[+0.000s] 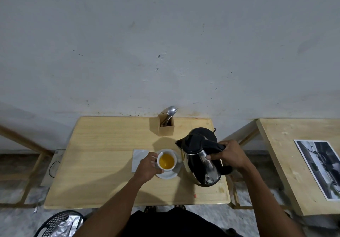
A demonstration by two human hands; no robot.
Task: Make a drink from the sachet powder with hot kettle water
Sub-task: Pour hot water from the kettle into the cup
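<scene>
Centrally in the lower frame, the right hand (pixel 228 156) is clenched around the black handle of the steel electric kettle (pixel 201 157), while the left hand (pixel 147 167) cups the white ceramic cup (pixel 166 160) of orange liquid on its white saucer (pixel 168 175), just left of the kettle, on the light wooden table (pixel 103 154).

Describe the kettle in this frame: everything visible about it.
The kettle has a shiny steel body, a black lid and spout and a black handle. The right hand grips the handle, holding the kettle upright or slightly tilted, spout toward the cup. No water is pouring. Whether its base touches the wooden table is unclear.
</scene>
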